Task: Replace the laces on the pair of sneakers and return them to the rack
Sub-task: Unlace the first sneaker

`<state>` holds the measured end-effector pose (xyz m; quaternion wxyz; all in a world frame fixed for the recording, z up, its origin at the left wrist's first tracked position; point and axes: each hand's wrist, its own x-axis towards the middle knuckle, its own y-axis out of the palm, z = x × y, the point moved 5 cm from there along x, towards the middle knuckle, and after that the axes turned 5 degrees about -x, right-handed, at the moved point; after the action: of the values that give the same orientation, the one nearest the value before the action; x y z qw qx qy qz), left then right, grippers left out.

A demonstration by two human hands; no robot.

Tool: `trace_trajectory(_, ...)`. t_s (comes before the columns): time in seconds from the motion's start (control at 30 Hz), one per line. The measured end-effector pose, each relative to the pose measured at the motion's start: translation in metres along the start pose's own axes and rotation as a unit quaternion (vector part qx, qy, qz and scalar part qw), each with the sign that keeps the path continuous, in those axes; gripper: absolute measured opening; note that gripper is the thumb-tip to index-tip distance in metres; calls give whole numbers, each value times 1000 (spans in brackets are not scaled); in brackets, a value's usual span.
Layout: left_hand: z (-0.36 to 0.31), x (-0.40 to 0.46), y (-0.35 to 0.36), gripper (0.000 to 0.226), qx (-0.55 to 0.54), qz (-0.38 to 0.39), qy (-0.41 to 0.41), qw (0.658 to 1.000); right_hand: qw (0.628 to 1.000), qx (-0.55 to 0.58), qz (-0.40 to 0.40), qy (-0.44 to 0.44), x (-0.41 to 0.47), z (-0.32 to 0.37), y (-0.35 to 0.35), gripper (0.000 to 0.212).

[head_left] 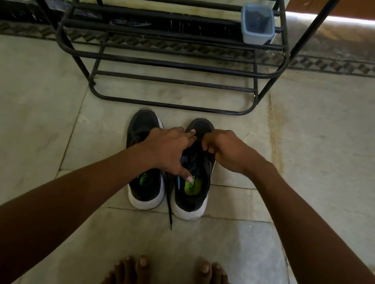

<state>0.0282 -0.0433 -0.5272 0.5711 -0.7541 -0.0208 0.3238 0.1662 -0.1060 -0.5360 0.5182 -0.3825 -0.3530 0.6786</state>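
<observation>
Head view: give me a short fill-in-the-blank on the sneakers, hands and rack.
1. Both hands work on the ____ sneaker of the pair, the right sneaker.
2. A loose black lace trails on the floor ____ the two sneakers, past their heels.
3. The small grey container stands on a shelf of the ____.
4. The left hand reaches across the left sneaker, its ____ at the other sneaker's opening.

Missing words: right; between; rack; thumb
</observation>
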Motion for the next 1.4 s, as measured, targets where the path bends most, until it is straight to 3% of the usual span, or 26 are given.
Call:
trace_trajectory(0.2, -5, 1, 2, 124, 14, 0, 7, 1000, 984, 117, 114, 67, 3, -4, 7, 9)
trace_trajectory(0.43, -5, 4, 3, 124, 9, 21, -4, 1000, 934, 336, 108, 53, -15, 7, 4, 9)
trace_trajectory(0.5, -6, 3, 3, 124, 6, 26, -5, 1000, 942, 289, 146, 85, -19, 3, 5, 9)
trace_trajectory(0.6, -7, 2, 2, 123, 3, 31, -8, 999, 963, 178, 190, 73, -21, 2, -8, 30)
trace_trajectory(0.7, -9, 1, 0, 121, 2, 33, -5, 999, 946, 272, 174, 32, -24, 13, -24, 24)
trace_trajectory(0.8, -10, 0, -2, 120, 5, 35, -5, 999, 925, 349, 132, 79, -29, 4, -24, 23)
trace_trajectory(0.9, -11, 1, -3, 121, 14, 39, -8, 999, 933, 275, 178, 149, -28, -1, -12, 33)
trace_trajectory(1.0, -11, 1, -1, 120, 14, 39, -8, 999, 943, 225, 221, 105, -29, 9, -14, 23)
trace_trajectory(1.07, -9, 2, 2, 122, 14, 37, -8, 999, 934, 295, 182, 88, -32, 13, -21, 15)
trace_trajectory(1.23, -6, 6, 5, 123, 5, 24, -14, 1000, 915, 389, -52, 94, -34, 11, -26, 26)
trace_trajectory(1.33, -6, 8, 5, 125, 20, 31, -12, 999, 875, 444, -64, 183, -37, 5, -18, 39)
trace_trajectory(1.4, -6, 8, 7, 125, 31, 42, -12, 999, 909, 352, -32, 222, -36, 1, -15, 40)
